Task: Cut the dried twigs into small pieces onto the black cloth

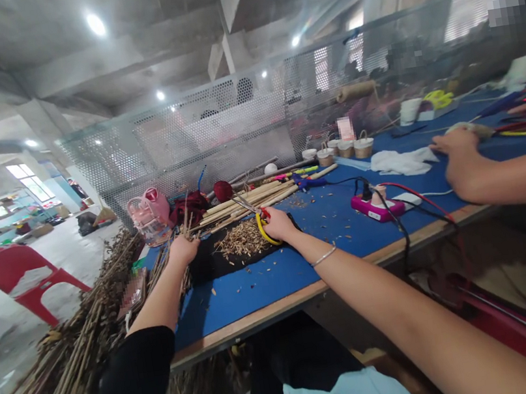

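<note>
"What has the left hand got?"

"The left grip (184, 249) is closed around a few thin brown dried stems (187, 216), which stick up above the fist at the left end of the surface (238, 298), blue-topped with a wooden edge."

"And the right?"

"The right grip (279, 223) is curled around metal scissors with yellow-and-red handles (260, 225) — blades pointing up and away to the left, apart from the stems. I can't tell how far apart the blades stand."

"What's beneath?"

"A heap of small tan cut pieces (242, 239) on a black cloth (204, 266), between the two hands, with a few scattered on the blue."

"Behind that?"

"Long pale wooden sticks (244, 200), lying near a dark red round ball (223, 191). To the right sits a purple rectangular power strip (377, 209) with plugs in it — and beyond it, a co-worker's bare forearm (501, 174) comes in."
</note>
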